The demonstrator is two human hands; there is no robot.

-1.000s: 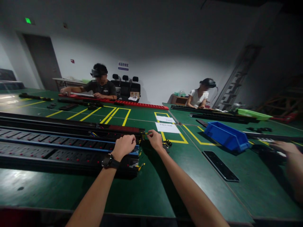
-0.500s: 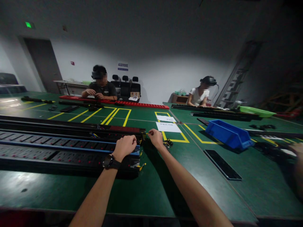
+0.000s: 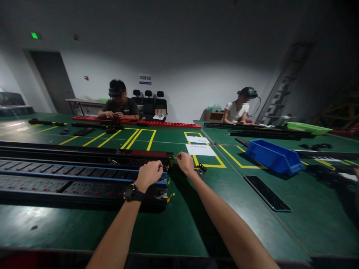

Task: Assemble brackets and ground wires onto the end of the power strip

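Several long black power strips lie side by side on the green table, their ends toward the middle. My left hand, a dark watch on its wrist, rests closed on the end of the strips. My right hand is pinched just past the far strip's end, where yellow wires stick out; what it pinches is too small to name. More yellow wire ends show at the near strip's end.
A blue bin and a flat black panel lie to the right. White papers sit inside yellow floor-tape boxes. Two people sit at the far side behind red strips and black strips. A green tray stands far right.
My hands have stayed at the strip ends. The view has tilted slightly. Another person's hand at the right edge has drawn out of sight.
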